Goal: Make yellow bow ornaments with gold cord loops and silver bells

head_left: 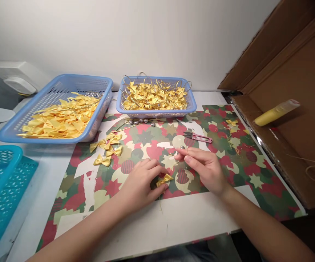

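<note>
My left hand is closed around a yellow ribbon bow just above the patterned table sheet, and a thin string trails below the bow. To its right, my right hand pinches a small silver bell at the fingertips, with a fine thread near it. Several loose yellow bows lie left of my left hand. Beyond the hands, a short row of silver bells rests with gold cord. A pair of pink-handled thread snips lies beyond my right hand.
A blue basket of yellow bows stands at the left, and another blue basket of corded bows at the back. Teal baskets sit at the left edge. A cardboard wall bounds the right side, with a yellow tube sticking out.
</note>
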The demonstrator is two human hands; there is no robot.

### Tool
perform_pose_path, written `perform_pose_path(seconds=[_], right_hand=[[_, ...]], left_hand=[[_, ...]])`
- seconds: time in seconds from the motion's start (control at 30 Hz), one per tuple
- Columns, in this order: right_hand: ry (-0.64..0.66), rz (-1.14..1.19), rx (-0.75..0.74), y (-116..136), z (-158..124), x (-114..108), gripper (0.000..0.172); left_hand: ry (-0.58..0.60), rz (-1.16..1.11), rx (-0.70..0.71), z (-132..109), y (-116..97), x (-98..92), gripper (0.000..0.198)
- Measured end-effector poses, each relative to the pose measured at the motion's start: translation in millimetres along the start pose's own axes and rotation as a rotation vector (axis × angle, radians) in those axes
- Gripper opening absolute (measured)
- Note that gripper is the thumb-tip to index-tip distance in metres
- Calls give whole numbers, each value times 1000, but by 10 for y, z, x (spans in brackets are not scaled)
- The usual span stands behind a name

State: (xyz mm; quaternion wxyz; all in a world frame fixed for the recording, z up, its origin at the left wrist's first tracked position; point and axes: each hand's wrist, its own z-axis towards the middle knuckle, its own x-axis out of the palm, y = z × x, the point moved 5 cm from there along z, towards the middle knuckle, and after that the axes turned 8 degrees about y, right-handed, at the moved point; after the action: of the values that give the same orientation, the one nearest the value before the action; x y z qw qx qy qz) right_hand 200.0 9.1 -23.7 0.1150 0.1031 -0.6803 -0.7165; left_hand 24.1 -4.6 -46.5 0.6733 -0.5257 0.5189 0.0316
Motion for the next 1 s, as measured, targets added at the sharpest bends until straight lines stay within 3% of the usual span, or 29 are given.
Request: perform_pose_path(seconds=[0.1, 0.2, 0.37, 0.47, 0.6, 0.83, 1.0], right_hand=[[-4, 348, 182, -119, 32, -14, 18], [1, 611, 331, -192, 51, 4, 23], [26, 828, 458, -198, 38, 54, 25], [30, 868, 496, -203, 24, 63, 25], [60, 770, 455, -210, 28, 59, 27], [171, 209, 332, -127, 0, 138, 31], [300, 13, 220, -42, -32, 282, 33]], left_hand=[[-37, -105, 4, 4, -7, -53, 5], [-114, -310, 18, -6, -25, -135, 8], [-247, -675, -56, -53, 67, -191, 6], [-236, -921, -86, -60, 106, -156, 7], [-177, -1092, -101, -40, 81, -120, 7], [-163, -1244, -186, -33, 185, -56, 17], [-269, -1082, -139, -11, 109, -123, 16]])
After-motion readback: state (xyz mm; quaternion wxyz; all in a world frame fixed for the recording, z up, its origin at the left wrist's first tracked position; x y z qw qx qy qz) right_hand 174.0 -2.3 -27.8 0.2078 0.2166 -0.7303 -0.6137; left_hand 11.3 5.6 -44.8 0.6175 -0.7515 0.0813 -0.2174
